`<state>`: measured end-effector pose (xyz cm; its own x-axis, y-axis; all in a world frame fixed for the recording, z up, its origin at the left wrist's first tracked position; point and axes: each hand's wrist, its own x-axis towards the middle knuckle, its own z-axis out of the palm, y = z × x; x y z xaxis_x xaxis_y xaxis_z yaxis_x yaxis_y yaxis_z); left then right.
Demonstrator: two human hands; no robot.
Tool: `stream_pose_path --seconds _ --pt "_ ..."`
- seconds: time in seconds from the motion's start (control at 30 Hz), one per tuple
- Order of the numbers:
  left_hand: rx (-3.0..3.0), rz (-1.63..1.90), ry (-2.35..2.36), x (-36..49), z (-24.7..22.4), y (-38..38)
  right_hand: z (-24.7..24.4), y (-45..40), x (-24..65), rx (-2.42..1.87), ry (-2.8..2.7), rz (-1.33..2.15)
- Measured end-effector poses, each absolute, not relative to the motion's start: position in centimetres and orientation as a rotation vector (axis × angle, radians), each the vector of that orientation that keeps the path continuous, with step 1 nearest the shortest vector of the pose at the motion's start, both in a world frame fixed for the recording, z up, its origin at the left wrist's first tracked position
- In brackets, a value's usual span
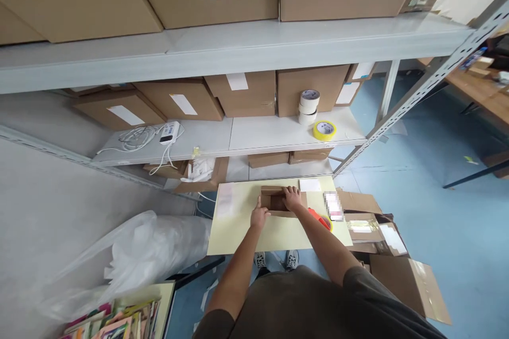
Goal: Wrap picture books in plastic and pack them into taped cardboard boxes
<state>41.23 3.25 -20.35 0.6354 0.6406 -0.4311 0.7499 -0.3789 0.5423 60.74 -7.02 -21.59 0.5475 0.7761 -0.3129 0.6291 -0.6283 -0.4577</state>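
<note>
A small brown cardboard box sits on the pale yellow table, its top open and its inside dark. My left hand grips the box at its near left corner, thumb pointing up along the side. On the box's right side, my right hand is closed over the wall, with some fingers reaching inside and partly hidden. Right of the box lies a red tape dispenser with a yellow roll, partly covered by my right forearm.
The small table also bears papers and a blurred-out phone-like item. A metal shelf stands behind it with boxes, tape rolls and a power strip. Cardboard boxes lie right; plastic wrap stands left.
</note>
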Motion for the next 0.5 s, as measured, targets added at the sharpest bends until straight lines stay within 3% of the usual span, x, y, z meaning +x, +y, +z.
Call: stream_pose_path --seconds 0.27,0.5 --pt "2.136 -0.131 1.126 41.4 -20.9 2.5 -22.7 -6.7 59.9 -2.667 -1.183 0.649" --pt "2.131 0.002 0.936 40.0 -21.5 2.8 -19.8 -4.9 60.6 -2.692 -0.956 0.830"
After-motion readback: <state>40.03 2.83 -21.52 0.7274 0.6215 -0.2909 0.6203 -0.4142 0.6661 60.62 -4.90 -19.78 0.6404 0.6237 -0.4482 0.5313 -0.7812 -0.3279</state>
